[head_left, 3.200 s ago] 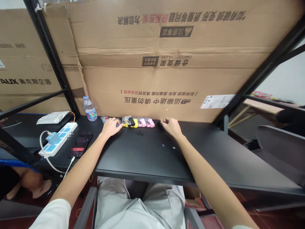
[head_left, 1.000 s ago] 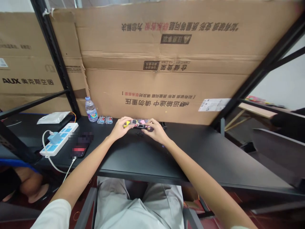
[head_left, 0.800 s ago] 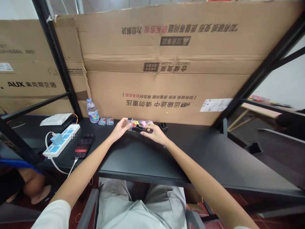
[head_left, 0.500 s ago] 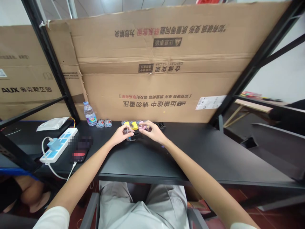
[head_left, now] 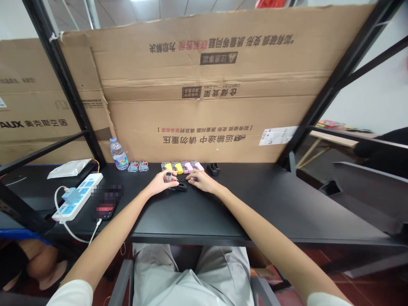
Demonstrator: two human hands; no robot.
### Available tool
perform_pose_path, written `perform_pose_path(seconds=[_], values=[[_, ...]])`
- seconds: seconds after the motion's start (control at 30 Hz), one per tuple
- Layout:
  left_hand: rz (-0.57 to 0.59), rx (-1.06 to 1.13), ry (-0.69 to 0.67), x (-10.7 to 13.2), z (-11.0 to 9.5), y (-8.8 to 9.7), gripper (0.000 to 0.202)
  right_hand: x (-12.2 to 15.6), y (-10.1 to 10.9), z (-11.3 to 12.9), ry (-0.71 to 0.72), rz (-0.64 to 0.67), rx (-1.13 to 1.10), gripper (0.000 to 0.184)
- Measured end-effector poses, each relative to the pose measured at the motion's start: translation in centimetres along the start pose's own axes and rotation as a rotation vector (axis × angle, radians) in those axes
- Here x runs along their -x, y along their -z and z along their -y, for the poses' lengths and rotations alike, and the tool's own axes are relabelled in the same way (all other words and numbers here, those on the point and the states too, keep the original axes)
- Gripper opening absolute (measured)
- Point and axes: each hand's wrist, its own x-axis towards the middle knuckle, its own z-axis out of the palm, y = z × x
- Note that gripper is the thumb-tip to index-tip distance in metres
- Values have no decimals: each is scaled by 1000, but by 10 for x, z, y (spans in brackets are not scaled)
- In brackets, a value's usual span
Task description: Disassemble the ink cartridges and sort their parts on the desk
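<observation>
Close together at the desk [head_left: 207, 216], left hand [head_left: 158, 183] pinched a black piece [head_left: 182, 187], right hand [head_left: 205, 181] curled beside it, its hold too small to tell, pink blocks [head_left: 188, 168] stood behind.

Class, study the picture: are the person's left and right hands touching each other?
Apart. The head view shows a narrow dark gap between the left hand and the right hand.
</observation>
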Motion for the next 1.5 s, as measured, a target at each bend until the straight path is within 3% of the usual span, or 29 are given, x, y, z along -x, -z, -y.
perform_pose_path(seconds=[0.1, 0.23, 0.37, 0.57, 0.73, 1.07, 1.23, 1.5], values=[[24, 13, 17, 0, 0, 1, 53, -1, 0, 6, -12, -7, 15, 21], [32, -16, -4, 2, -1, 2, 60, -1, 3, 15, -13, -129, -49, 25], [15, -78, -32, 2, 1, 1, 59, -3, 6, 29, -82, -207, -213, 31], [7, -2, -43, 0, 2, -4, 57, -3, 14, 49, -204, -345, -499, 47], [28, 4, 17, 0, -2, -6, 57, 0, 18, 57, -335, -260, -600, 65], [52, 34, 28, -2, 1, -6, 60, -3, 8, 51, -281, -142, -702, 34], [58, 61, 40, -1, 0, -6, 62, -1, 6, 48, -280, -104, -687, 38], [71, 77, 35, -5, 5, -5, 63, -2, 12, 52, -279, -166, -699, 38]])
